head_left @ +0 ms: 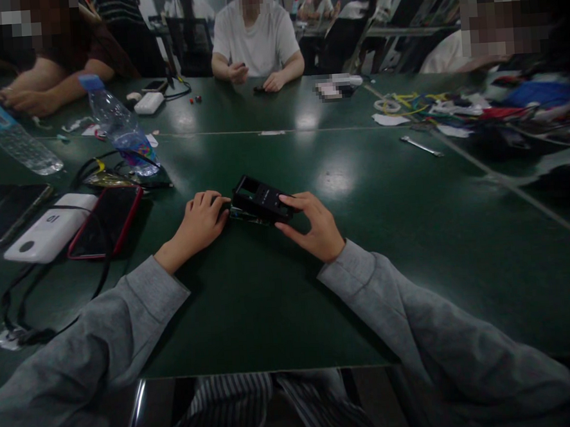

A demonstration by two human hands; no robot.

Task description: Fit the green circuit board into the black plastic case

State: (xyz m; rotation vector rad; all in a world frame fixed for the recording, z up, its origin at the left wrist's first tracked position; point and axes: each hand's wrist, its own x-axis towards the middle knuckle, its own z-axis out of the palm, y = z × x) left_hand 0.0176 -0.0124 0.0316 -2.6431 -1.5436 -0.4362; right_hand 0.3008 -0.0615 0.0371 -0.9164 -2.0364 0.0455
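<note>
A black rectangular plastic casing (259,197) with a window-like opening is tilted above the green table, in the middle of the head view. Beneath it, a thin part that looks like a circuit board (249,216) shows along the lower edge. My right hand (315,228) pinches the casing's right end between thumb and fingers. At the left end, my left hand (202,222) has its fingers curled, the index fingertip meeting the casing's edge. What its other fingertips grip is hidden.
Phones, including a red-edged phone (106,221), and a white power bank (51,228) with cables lie left. Two plastic bottles (120,130) stand behind. A wrench (420,146) and a heap of cables (452,106) lie right. A person (258,41) sits opposite.
</note>
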